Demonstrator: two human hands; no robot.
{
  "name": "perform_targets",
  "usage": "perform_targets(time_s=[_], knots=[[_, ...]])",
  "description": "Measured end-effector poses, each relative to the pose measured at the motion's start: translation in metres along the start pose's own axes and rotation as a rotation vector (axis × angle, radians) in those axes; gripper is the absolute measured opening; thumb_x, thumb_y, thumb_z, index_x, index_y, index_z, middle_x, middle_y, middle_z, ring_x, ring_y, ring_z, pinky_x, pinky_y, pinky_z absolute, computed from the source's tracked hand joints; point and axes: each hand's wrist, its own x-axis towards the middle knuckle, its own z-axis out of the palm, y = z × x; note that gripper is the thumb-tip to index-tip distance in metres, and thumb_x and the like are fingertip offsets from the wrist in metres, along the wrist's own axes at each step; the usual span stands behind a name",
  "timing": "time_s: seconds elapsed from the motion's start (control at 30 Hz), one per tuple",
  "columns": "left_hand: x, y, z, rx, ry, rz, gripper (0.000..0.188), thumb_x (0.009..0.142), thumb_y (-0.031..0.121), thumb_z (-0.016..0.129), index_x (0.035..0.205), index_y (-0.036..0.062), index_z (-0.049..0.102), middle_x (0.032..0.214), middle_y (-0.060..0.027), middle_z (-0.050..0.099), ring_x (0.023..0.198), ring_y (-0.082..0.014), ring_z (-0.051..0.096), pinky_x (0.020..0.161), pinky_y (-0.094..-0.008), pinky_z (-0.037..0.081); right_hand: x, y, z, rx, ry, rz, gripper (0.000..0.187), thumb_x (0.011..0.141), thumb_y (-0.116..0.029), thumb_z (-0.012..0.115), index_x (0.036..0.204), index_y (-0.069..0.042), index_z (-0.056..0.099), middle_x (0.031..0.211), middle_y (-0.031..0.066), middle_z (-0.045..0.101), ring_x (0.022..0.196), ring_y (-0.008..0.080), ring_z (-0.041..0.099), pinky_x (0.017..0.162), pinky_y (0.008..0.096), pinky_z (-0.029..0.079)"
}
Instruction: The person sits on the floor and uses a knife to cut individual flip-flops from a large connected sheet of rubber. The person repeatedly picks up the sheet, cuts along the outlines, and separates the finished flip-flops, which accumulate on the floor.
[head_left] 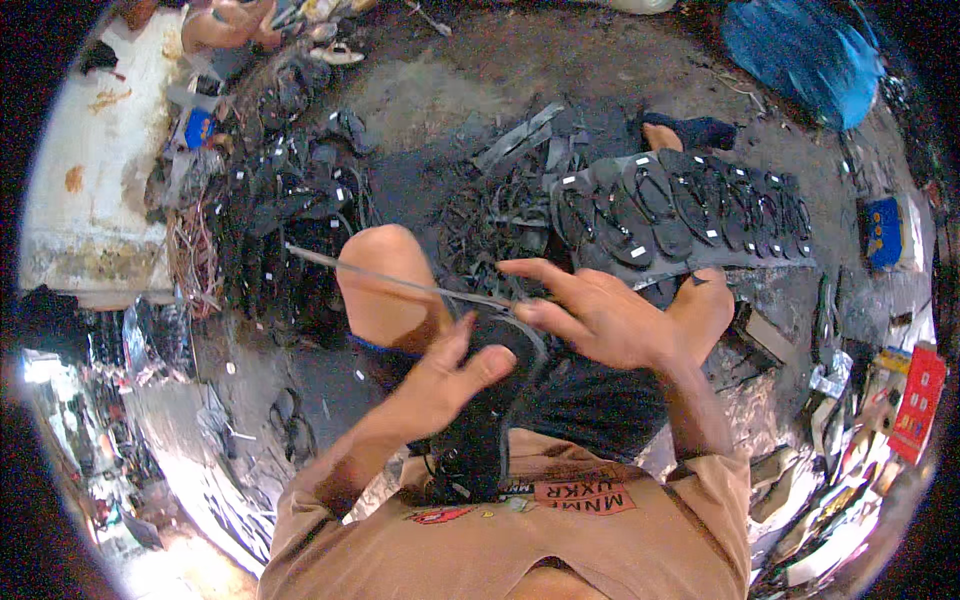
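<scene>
A black flip-flop sole rests against my lap, toe end away from me. My left hand grips its left side, the thumb lying over the top; the fingers underneath are partly hidden. A long thin grey strip stretches from the sole's toe end out to the left, across my raised bare knee. At the toe end my right hand has its index finger stretched out and apart from the thumb. The thumb tip touches the strip where it meets the sole. A grey band follows the sole's right edge.
Several black flip-flops lie in a row on a dark sheet at the right. More dark footwear is heaped at the left. Black scraps cover the floor ahead. A blue plastic bag is far right; another person's hand shows far left.
</scene>
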Motion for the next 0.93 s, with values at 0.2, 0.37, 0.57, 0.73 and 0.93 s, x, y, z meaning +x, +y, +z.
perform_targets(time_s=[0.2,0.37,0.57,0.73,0.93], knots=[[-0.014,0.060,-0.009,0.184,0.809,-0.037,0.036,0.101,0.027,0.066,0.129,0.0048,0.060,0.108,-0.0099,0.069,0.098,-0.0268,0.069,0.088,-0.0407,0.057,0.006,0.078,0.022,0.379,0.622,-0.031,0.042,0.111,-0.037,0.048,0.138,-0.005,0.057,0.079,-0.0009,0.054,0.065,0.0084,0.049,0.058,0.0273,0.042],[0.024,0.027,-0.014,-0.248,0.535,0.260,0.025,0.097,0.011,0.070,0.122,0.0117,0.067,0.117,-0.0082,0.073,0.106,-0.0267,0.072,0.090,-0.0453,0.063,-0.037,0.069,0.068,0.556,0.913,0.206,0.038,0.113,-0.038,0.044,0.119,-0.005,0.063,0.066,-0.0026,0.048,0.055,0.0064,0.043,0.051,0.0238,0.036],[0.051,0.014,0.020,-0.926,0.331,0.255,0.021,0.103,0.023,0.068,0.120,0.0099,0.068,0.112,-0.0062,0.077,0.097,-0.0197,0.076,0.078,-0.0347,0.067,-0.107,0.008,0.144,0.316,0.761,0.178,0.034,0.103,-0.035,0.059,0.120,-0.006,0.064,0.076,0.0189,0.063,0.066,0.0370,0.066,0.060,0.0461,0.051],[0.051,0.009,0.022,-0.899,0.405,0.258,0.019,0.103,0.020,0.067,0.120,0.0109,0.068,0.114,-0.0050,0.076,0.101,-0.0193,0.075,0.078,-0.0354,0.067,-0.144,0.010,0.169,0.295,0.652,0.327,0.030,0.101,-0.031,0.061,0.118,-0.007,0.064,0.080,0.0213,0.067,0.074,0.0441,0.069,0.065,0.0493,0.054],[0.032,-0.035,0.009,-0.660,0.396,0.158,0.045,0.101,0.012,0.068,0.142,0.0200,0.053,0.131,-0.0074,0.069,0.115,-0.0266,0.070,0.086,-0.0444,0.064,-0.115,0.027,0.113,0.091,0.593,0.302,0.038,0.098,-0.041,0.068,0.119,-0.009,0.063,0.087,0.0214,0.071,0.082,0.0419,0.072,0.072,0.0505,0.055]])
